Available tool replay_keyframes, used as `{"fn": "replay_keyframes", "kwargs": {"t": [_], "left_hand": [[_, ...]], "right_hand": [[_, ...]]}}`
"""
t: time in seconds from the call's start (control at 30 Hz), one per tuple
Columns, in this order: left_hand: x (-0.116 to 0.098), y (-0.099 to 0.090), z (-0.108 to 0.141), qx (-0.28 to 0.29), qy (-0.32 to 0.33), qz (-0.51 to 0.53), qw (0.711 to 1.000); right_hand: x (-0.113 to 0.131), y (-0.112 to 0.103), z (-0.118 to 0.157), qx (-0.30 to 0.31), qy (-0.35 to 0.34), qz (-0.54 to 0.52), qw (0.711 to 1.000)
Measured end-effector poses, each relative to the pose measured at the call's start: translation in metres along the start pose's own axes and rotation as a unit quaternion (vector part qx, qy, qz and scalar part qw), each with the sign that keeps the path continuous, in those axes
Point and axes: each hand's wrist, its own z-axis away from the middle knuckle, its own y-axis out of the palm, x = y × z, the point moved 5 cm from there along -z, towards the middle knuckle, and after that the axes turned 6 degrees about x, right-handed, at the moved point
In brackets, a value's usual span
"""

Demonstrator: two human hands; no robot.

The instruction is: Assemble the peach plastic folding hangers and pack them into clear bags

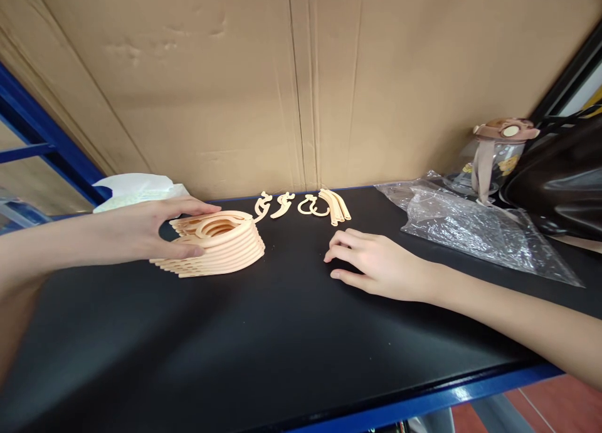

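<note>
My left hand [160, 232] grips a stack of cream plastic pieces shaped like hanger parts [230, 248], thumb on the near side and fingers over the far side. The stack rests on the black tabletop [263, 351]. My right hand [364, 264] hovers at or rests on the table right of the middle, fingers loosely curled and apart, with nothing in it. Just beyond it lie several curved cream strips [335, 207]. Small cream hooks [308, 205] lie left of the strips, and more small curved pieces [283, 204] lie between them and the stack.
Crumpled clear plastic bag [470, 226] at the right, with a clear bottle with a pink lid [498, 154] behind it and a dark shiny bag [559, 176] beside. White-green packet [136, 190] at back left. Cardboard [211, 88] stands behind; blue frame edges [423, 401] border the table.
</note>
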Motion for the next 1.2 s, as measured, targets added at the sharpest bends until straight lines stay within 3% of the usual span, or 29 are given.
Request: {"fn": "replay_keyframes", "kwargs": {"t": [0.73, 0.93, 1.2], "left_hand": [[0.007, 0.005, -0.0001, 0.037, -0.012, 0.003, 0.999], [0.0072, 0.007, 0.0029, -0.011, -0.019, 0.007, 1.0], [0.009, 0.0094, 0.0009, -0.009, -0.012, 0.006, 1.0]], "right_hand": [[-0.0003, 0.0004, 0.0, -0.003, -0.002, 0.003, 1.0], [-0.0008, 0.001, 0.0001, -0.008, -0.005, 0.003, 1.0], [-0.0009, 0.0004, 0.0007, -0.004, -0.003, 0.002, 1.0]]}}
